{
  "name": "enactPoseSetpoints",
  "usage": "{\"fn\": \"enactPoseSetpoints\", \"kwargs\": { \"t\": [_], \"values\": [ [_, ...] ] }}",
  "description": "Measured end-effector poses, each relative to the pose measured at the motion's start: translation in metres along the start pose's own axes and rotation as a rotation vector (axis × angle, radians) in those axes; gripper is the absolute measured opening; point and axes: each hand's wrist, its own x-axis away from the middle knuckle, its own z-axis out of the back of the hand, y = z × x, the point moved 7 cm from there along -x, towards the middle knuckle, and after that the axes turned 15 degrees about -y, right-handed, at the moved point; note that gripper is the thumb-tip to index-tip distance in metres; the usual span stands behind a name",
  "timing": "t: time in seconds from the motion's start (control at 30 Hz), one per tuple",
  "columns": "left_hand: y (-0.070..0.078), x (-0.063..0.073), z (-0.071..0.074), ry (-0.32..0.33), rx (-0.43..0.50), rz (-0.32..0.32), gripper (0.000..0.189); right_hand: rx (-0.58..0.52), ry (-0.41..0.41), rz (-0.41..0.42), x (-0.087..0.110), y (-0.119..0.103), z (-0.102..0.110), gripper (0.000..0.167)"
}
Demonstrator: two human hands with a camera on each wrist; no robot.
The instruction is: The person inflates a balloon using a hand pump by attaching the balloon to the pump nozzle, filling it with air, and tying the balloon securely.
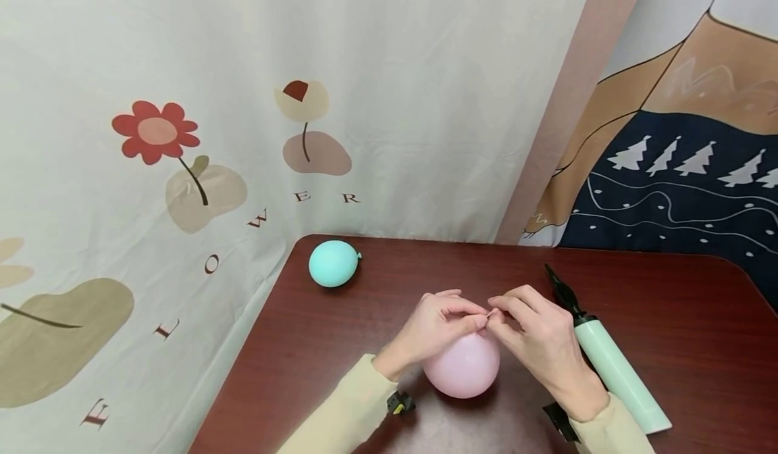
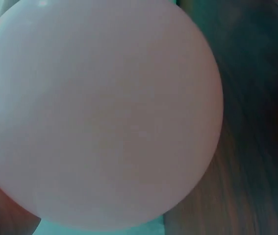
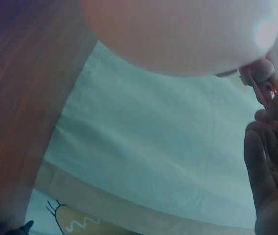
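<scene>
A round, inflated pink balloon (image 1: 463, 367) is between the two hands over the near part of the table, its neck pointing up and away. My left hand (image 1: 439, 325) pinches the neck between thumb and index finger. From the other side, the thumb and index finger of my right hand (image 1: 537, 329) pinch the neck's end. In the left wrist view the balloon (image 2: 104, 112) fills most of the picture and hides the fingers. The right wrist view shows the stretched neck (image 3: 258, 90) between the fingertips of both hands, below the balloon (image 3: 188, 34).
A tied turquoise balloon (image 1: 333, 264) lies at the table's far left corner. To the right of my right hand lies a pale green hand pump (image 1: 623, 376) with a black nozzle (image 1: 562, 290). Printed curtains (image 1: 425, 103) hang behind the brown table (image 1: 292, 373).
</scene>
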Motion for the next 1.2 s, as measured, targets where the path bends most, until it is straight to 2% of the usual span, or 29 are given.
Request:
{"fn": "enactPoseSetpoints", "kwargs": {
  "t": [0.17,0.3,0.4,0.5,0.63,0.77,0.9,1.0,1.1,1.2],
  "values": [
    [-0.003,0.003,0.003,-0.043,0.03,0.015,0.014,-0.103,-0.093,-0.068,0.002,0.006,-0.006,0.021],
    [-0.005,0.003,0.0,-0.086,0.163,-0.017,0.014,-0.144,-0.119,-0.097,0.002,0.007,-0.009,0.02],
    [-0.007,0.004,-0.002,-0.069,0.322,-0.018,0.016,-0.114,-0.09,-0.074,0.0,0.003,-0.009,0.019],
    [-0.01,0.003,-0.003,-0.031,0.453,0.006,0.016,-0.044,-0.033,-0.031,-0.001,-0.004,-0.008,0.021],
    [-0.014,0.001,-0.005,0.001,0.529,0.07,0.015,0.025,0.034,0.01,-0.002,-0.011,-0.005,0.024],
    [-0.018,0.004,-0.005,0.024,0.494,0.153,0.012,0.029,0.058,0.051,-0.002,-0.015,-0.004,0.023],
    [-0.019,0.005,-0.005,-0.024,0.461,0.182,0.013,0.007,0.031,0.049,-0.002,-0.012,-0.005,0.021],
    [-0.016,0.005,-0.004,-0.096,0.432,0.172,0.014,-0.064,-0.052,-0.01,-0.002,-0.006,-0.006,0.019],
    [-0.014,0.006,-0.004,-0.162,0.369,0.16,0.012,-0.18,-0.156,-0.078,-0.002,0.001,-0.009,0.019],
    [-0.014,0.007,-0.003,-0.2,0.305,0.149,0.012,-0.255,-0.231,-0.125,-0.001,0.005,-0.012,0.023]
  ]
}}
